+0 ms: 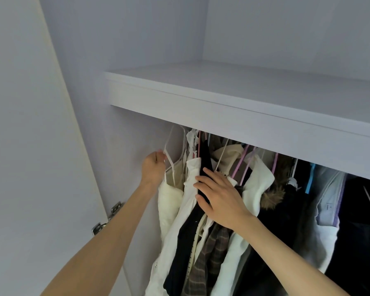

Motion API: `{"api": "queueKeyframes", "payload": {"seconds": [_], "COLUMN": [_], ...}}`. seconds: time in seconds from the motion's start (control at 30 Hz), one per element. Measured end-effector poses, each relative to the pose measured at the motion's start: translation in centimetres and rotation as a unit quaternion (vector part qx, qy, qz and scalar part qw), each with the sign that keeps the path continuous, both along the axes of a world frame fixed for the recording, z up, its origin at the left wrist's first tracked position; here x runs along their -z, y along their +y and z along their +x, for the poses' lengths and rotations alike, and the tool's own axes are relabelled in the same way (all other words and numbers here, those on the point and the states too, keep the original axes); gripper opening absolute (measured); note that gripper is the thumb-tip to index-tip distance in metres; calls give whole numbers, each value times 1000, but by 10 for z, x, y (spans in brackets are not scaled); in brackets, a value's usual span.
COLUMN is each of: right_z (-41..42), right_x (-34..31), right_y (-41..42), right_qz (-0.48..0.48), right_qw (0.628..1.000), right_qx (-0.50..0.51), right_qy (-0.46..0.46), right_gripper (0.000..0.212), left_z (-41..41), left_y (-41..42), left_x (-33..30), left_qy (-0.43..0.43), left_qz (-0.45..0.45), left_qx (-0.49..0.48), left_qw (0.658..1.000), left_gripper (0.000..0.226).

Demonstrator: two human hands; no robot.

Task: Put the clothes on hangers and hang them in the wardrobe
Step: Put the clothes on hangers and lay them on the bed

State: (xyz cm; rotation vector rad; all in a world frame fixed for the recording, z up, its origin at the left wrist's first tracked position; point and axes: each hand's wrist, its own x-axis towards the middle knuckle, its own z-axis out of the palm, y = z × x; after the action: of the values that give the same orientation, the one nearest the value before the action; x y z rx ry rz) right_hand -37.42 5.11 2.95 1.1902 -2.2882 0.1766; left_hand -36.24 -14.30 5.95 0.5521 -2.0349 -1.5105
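Observation:
My left hand (pixel 153 169) grips the end of a white hanger (pixel 169 155) at the far left of the wardrobe; a cream strappy garment (pixel 169 199) hangs from it. My right hand (pixel 219 197) lies with straight fingers against the neighbouring clothes, pressing on a black garment (pixel 205 159) and a white shirt (pixel 190 189). The hanger hooks go up behind the shelf's front edge, so the rail is hidden.
A white shelf (pixel 222 103) spans the wardrobe above the clothes. Several garments on pink, white and blue hangers fill the space to the right, with a fur-trimmed coat (pixel 272 196) among them. The open door (pixel 30 146) and its hinges (pixel 107 218) stand on the left.

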Motion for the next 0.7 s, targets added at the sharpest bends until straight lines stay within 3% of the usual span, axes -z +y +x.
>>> {"api": "queueKeyframes", "payload": {"seconds": [0.17, 0.4, 0.47, 0.5, 0.53, 0.63, 0.67, 0.7], "right_z": [1, 32, 48, 55, 62, 80, 86, 91], "right_x": [2, -20, -35, -44, -53, -66, -66, -65], "right_y": [-5, -47, -72, -86, -99, -128, -132, -132], "right_qz": [-12, -203, -229, -249, -282, -422, -432, -420], "right_qw": [1000, 962, 933, 896, 836, 601, 572, 571], "right_qx": [-8, 9, 25, 30, 26, 2, 8, 20], "right_qy": [-16, -181, -278, -366, -471, -679, -697, -705], "right_gripper": [36, 37, 34, 37, 39, 20, 15, 17], "left_z": [31, 104, 122, 131, 141, 168, 177, 185], "left_y": [-1, 9, 12, 13, 13, 11, 9, 7], "left_x": [-19, 14, 21, 24, 29, 36, 36, 37], "left_qy": [48, 51, 58, 57, 51, 15, 5, -6], "left_qz": [-106, -124, -129, -142, -161, -189, -172, -157], "left_qx": [22, -13, -7, 1, 10, 49, 69, 94], "left_qw": [993, 991, 990, 988, 986, 981, 983, 983], "left_gripper": [32, 34, 34, 33, 31, 27, 28, 31]}}
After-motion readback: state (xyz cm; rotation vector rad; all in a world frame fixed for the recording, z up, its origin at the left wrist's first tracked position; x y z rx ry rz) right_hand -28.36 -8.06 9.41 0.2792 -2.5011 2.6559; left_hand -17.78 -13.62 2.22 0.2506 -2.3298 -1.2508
